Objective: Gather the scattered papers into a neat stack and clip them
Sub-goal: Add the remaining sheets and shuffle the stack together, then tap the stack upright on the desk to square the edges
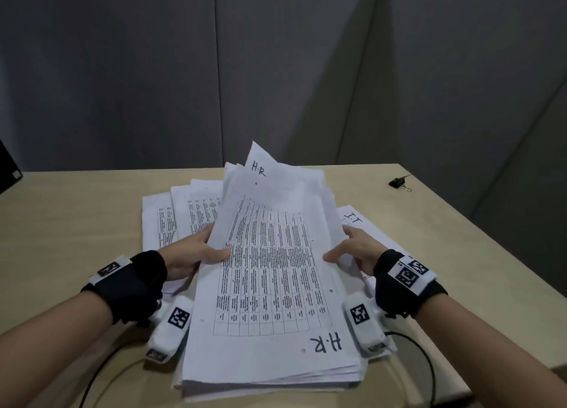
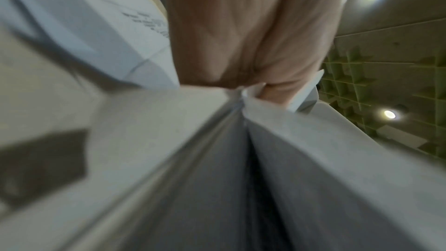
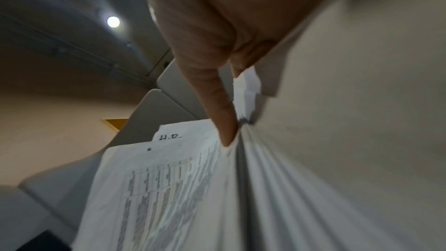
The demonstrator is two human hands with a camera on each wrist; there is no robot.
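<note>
Beige table (image 1: 76, 223) against grey partition walls. Left hand (image 1: 190, 252) and right hand (image 1: 357, 249) each grip a side edge of the thick paper stack (image 1: 273, 285) at centre, thumbs on the top "H.R" sheet, fingers curled underneath, far end lifted and fanning. More loose sheets (image 1: 171, 214) lie under and behind on the left; black binder clip (image 1: 399, 183) sits far right, well apart.

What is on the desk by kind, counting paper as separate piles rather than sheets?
Paper piles: 3, namely the held stack, the spread sheets behind the left hand, and the I.T sheets by the right hand.
Binder clip: 1.
Total: 4.
</note>
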